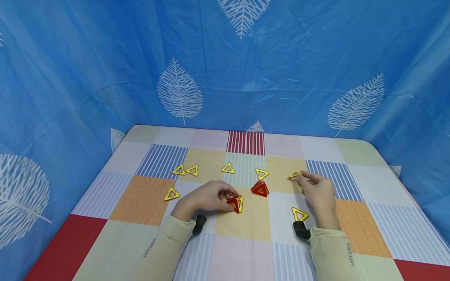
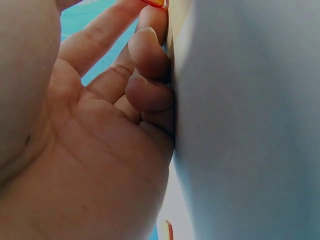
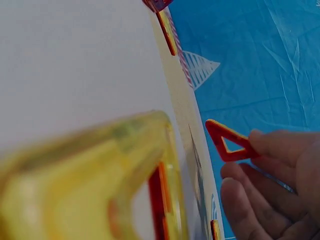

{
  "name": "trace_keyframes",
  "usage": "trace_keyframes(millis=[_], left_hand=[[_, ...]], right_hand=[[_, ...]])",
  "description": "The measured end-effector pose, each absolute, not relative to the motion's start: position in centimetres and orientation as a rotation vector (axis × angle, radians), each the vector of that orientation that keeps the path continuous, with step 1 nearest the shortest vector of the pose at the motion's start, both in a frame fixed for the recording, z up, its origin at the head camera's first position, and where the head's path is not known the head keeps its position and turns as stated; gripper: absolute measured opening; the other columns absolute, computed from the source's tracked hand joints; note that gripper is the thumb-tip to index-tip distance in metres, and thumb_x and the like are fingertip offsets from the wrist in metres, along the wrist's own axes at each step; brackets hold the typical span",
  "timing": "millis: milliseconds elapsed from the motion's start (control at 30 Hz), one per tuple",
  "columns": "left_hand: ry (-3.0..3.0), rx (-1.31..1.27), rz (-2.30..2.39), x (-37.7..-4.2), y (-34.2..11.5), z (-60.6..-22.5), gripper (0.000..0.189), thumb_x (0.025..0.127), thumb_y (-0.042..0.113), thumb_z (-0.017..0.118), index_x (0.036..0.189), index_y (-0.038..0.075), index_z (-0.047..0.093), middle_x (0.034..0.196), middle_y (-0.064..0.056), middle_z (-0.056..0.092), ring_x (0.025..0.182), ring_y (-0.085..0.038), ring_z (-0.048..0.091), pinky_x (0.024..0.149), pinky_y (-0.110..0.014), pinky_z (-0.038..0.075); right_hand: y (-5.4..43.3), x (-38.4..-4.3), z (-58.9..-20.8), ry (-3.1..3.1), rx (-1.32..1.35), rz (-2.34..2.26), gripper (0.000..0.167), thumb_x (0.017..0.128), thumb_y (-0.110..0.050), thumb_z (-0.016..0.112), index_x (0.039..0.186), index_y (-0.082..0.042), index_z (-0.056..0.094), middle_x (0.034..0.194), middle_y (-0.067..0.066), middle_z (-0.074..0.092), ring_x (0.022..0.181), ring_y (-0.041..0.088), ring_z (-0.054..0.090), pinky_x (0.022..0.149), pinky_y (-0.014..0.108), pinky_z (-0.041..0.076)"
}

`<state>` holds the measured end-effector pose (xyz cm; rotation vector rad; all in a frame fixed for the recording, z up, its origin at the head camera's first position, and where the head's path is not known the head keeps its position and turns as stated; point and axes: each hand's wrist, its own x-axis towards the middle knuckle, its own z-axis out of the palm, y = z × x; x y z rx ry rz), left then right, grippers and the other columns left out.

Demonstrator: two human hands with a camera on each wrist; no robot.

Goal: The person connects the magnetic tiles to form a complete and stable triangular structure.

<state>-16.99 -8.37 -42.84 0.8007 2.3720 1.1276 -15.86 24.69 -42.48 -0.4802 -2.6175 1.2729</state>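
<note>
A pyramid [image 1: 259, 189] stands on the table [image 1: 242, 253] between left fingers [image 1: 229, 188] and right fingers [image 1: 312, 177]; nearer the person than the right ones lies a triangle [image 1: 294, 214].

Red tile pyramid [image 1: 260, 189]: far faces hidden; can't tell if the yellow tile [image 1: 261, 174] just beyond touches it. Left of pyramid: red-and-yellow tile piece [image 1: 240, 203] part-covered by left-hand grip [image 1: 212, 195]; left wrist view gives only a sliver at top edge. Right of pyramid: triangle tile [image 1: 293, 174] part-hidden by right-hand grip [image 1: 319, 193]; right wrist view has one corner under fingers, grip cut by right edge. Nearer than pyramid: sleeves [image 1: 159, 246] and tabletop [image 1: 242, 257] cut at head view's bottom. Right wrist view: foreground yellow frame [image 3: 60, 170] blurred, cropped; purplish-red thing [image 3: 157, 4] clipped at top, unclear.
</note>
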Motion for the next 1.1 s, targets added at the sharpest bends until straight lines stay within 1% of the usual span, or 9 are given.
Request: trace_keyframes(millis=[33, 167, 233, 333, 433, 567, 833, 1000, 1100], left_hand=[[2.371, 0.8, 1.129, -17.0, -8.4, -42.8, 0.03, 0.084, 0.015, 0.084, 0.112, 0.013, 0.073, 0.087, 0.001, 0.058, 0.077, -0.015, 0.05, 0.068, -0.029, 0.044], [2.369, 0.8, 1.132, -17.0, -8.3, -42.9, 0.03, 0.084, 0.015, 0.084, 0.112, 0.013, 0.073, 0.087, 0.001, 0.058, 0.077, -0.015, 0.05, 0.068, -0.029, 0.044], [2.368, 0.799, 1.131, -17.0, -8.3, -42.9, 0.03, 0.084, 0.016, 0.084, 0.112, 0.013, 0.073, 0.087, 0.001, 0.058, 0.076, -0.015, 0.05, 0.068, -0.029, 0.044], [2.371, 0.797, 1.124, -17.0, -8.3, -42.9, 0.029, 0.084, 0.016, 0.084, 0.111, 0.013, 0.074, 0.087, 0.001, 0.058, 0.077, -0.015, 0.05, 0.068, -0.029, 0.044], [2.375, 0.793, 1.119, -17.1, -8.2, -42.9, 0.029, 0.084, 0.016, 0.084, 0.111, 0.013, 0.074, 0.086, 0.001, 0.058, 0.077, -0.015, 0.05, 0.068, -0.029, 0.045], [2.381, 0.787, 1.107, -17.1, -8.2, -42.9, 0.03, 0.084, 0.017, 0.084, 0.112, 0.014, 0.074, 0.087, 0.002, 0.058, 0.077, -0.015, 0.05, 0.069, -0.029, 0.045], [2.389, 0.788, 1.093, -17.0, -8.4, -42.9, 0.03, 0.084, 0.02, 0.084, 0.112, 0.014, 0.073, 0.086, 0.002, 0.057, 0.076, -0.013, 0.049, 0.068, -0.028, 0.044], [2.397, 0.786, 1.085, -17.0, -8.4, -42.9, 0.031, 0.085, 0.021, 0.083, 0.114, 0.014, 0.073, 0.088, 0.003, 0.058, 0.077, -0.014, 0.05, 0.068, -0.028, 0.044], [2.403, 0.784, 1.084, -17.0, -8.2, -42.7, 0.032, 0.085, 0.02, 0.084, 0.114, 0.014, 0.073, 0.088, 0.003, 0.058, 0.078, -0.014, 0.05, 0.069, -0.03, 0.045]], right_hand=[[24.7, -15.8, -42.4, -2.609, -0.457, 1.272, 0.042, 0.095, -0.036, 0.071, 0.122, -0.004, 0.072, 0.099, 0.013, 0.075, 0.075, 0.017, 0.07, 0.057, 0.022, 0.049], [24.6, -15.6, -42.4, -2.588, -0.335, 1.233, 0.039, 0.092, -0.04, 0.074, 0.115, -0.008, 0.077, 0.104, 0.009, 0.075, 0.097, 0.023, 0.069, 0.074, 0.022, 0.048], [24.5, -15.7, -42.5, -2.577, -0.255, 1.204, 0.037, 0.09, -0.039, 0.076, 0.111, -0.009, 0.079, 0.104, 0.009, 0.075, 0.101, 0.024, 0.068, 0.078, 0.02, 0.047], [24.3, -15.7, -42.6, -2.561, -0.132, 1.188, 0.033, 0.089, -0.036, 0.079, 0.108, -0.009, 0.08, 0.1, 0.007, 0.076, 0.095, 0.02, 0.07, 0.076, 0.016, 0.048], [24.1, -15.8, -42.5, -2.543, -0.004, 1.216, 0.029, 0.087, -0.031, 0.082, 0.104, -0.008, 0.08, 0.096, 0.006, 0.076, 0.083, 0.009, 0.071, 0.07, 0.014, 0.049], [23.6, -15.6, -41.9, -2.534, 0.13, 1.314, 0.025, 0.085, -0.024, 0.084, 0.101, -0.005, 0.08, 0.096, 0.008, 0.076, 0.081, 0.002, 0.069, 0.07, 0.016, 0.052], [22.0, -15.3, -41.0, -2.623, 0.258, 1.505, 0.025, 0.086, -0.023, 0.083, 0.104, -0.006, 0.08, 0.101, 0.007, 0.075, 0.086, 0.012, 0.07, 0.073, 0.025, 0.055], [21.0, -15.3, -40.8, -2.698, 0.416, 1.613, 0.019, 0.085, -0.017, 0.083, 0.1, -0.006, 0.081, 0.094, 0.005, 0.076, 0.082, 0.017, 0.072, 0.072, 0.03, 0.057], [20.6, -15.2, -40.7, -2.747, 0.506, 1.617, 0.016, 0.084, -0.018, 0.084, 0.098, -0.009, 0.081, 0.092, 0.002, 0.076, 0.081, 0.018, 0.072, 0.071, 0.031, 0.057]])
